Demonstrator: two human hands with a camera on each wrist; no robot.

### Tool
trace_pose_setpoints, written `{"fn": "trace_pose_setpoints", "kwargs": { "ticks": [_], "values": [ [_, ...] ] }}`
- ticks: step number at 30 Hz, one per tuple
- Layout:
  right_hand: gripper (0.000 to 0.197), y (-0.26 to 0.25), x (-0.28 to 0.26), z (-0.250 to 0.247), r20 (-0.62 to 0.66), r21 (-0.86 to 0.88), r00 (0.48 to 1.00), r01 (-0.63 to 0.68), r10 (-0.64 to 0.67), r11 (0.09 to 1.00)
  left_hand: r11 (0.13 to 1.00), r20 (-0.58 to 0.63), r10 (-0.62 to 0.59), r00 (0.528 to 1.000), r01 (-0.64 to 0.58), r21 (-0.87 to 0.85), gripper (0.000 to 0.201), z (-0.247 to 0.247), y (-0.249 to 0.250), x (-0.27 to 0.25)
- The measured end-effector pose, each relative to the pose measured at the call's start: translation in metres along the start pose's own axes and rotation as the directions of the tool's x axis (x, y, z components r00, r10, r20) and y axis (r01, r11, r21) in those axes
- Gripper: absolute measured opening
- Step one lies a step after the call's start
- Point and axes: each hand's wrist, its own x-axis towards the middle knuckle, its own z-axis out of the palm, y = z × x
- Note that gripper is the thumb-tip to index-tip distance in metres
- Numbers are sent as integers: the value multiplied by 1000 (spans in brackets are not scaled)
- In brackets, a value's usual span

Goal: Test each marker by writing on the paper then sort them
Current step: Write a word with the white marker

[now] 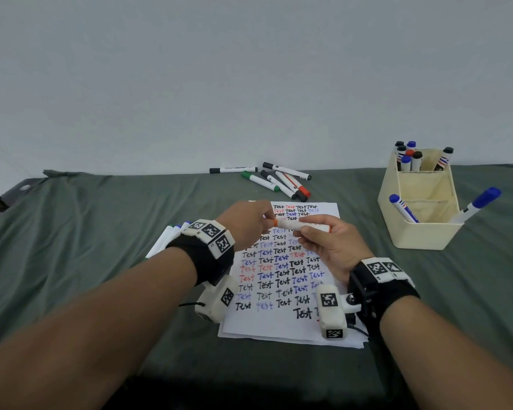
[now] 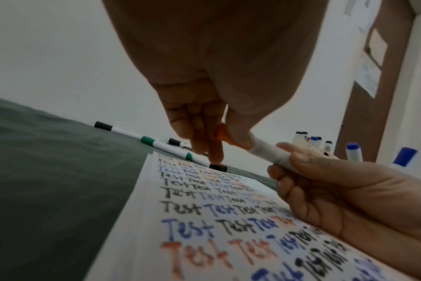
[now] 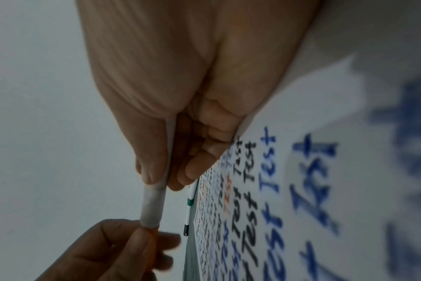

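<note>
**Q:** What did the head view show of progress?

**A:** The paper [image 1: 290, 270] lay near the middle of the table [image 1: 71, 232], toward its front edge, and was filled almost to the bottom with rows of "Test" in black, blue and red. The organizer [image 1: 418, 229] stood toward the table's right edge. Its rear compartment held a cluster of capped markers, its front compartment held two blue-capped ones, and the middle compartment appeared empty. A loose pile of markers [image 1: 276, 180] lay at the table's far edge, probably untested. A further group [image 1: 168, 236] lay at the paper's left edge, mostly hidden by the left wrist. Judged from this, the task was well advanced but not complete.

**Q:** And the marker in hand?

**A:** The orange marker [image 1: 296, 224] was held level above the upper part of the paper. The right hand [image 1: 326, 247] gripped the barrel. The left hand [image 1: 249, 223] pinched the orange cap end.

**Q:** What did the left wrist view add?

**A:** The left hand's fingers [image 2: 195, 121] and thumb were closed on the orange cap [image 2: 225, 136]. The cap sat against the white barrel [image 2: 272, 154], so whether it was being pulled off or pressed on could not be told.

**Q:** And the right wrist view?

**A:** The right hand's fingers [image 3: 195, 167] and thumb were curled round the barrel [image 3: 154, 205]; the left hand's fingers [image 3: 137, 245] pinched the cap end below it. The paper [image 3: 301, 114] lay beside, blurred.
</note>
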Motion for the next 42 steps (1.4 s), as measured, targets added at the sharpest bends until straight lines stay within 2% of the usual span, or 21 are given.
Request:
{"fn": "trace_pose_setpoints", "kwargs": {
  "ticks": [4,7,9,11,14,19,22,29,36,42],
  "values": [
    [32,4,2,1,29,-175,999,18,-13,984,990,26,123,992,-125,69,10,-4,-2,-6],
    [29,4,2,2,16,-268,999,34,-31,963,982,79,164,983,-170,78,28,-10,-3,-14],
    [32,2,2,4,8,-309,1000,22,-20,951,974,72,165,984,-174,144,30,-18,-9,-19],
    [42,-2,1,10,-14,-442,1000,-3,-4,897,975,31,104,994,-108,195,30,-28,-24,-26],
    [46,-5,-1,18,-28,-678,1000,-22,4,735,961,-59,-24,998,39,273,28,-45,-59,-44],
    [45,-12,-1,35,-13,-873,999,-33,44,486,907,-180,-298,937,337,252,26,-70,-119,-83],
    [46,-16,1,47,15,-933,998,-9,64,359,872,-209,-376,903,421,249,30,-73,-143,-104],
    [46,-25,-2,67,73,-995,984,61,162,75,827,-172,-478,861,508,240,23,-61,-161,-120],
    [45,-37,-5,65,103,-991,974,118,200,-66,847,-121,-457,881,473,243,24,-52,-153,-114],
    [52,-49,-4,52,86,-965,971,137,224,-225,881,-108,-402,909,416,227,58,-38,-152,-112]
  ]
}}
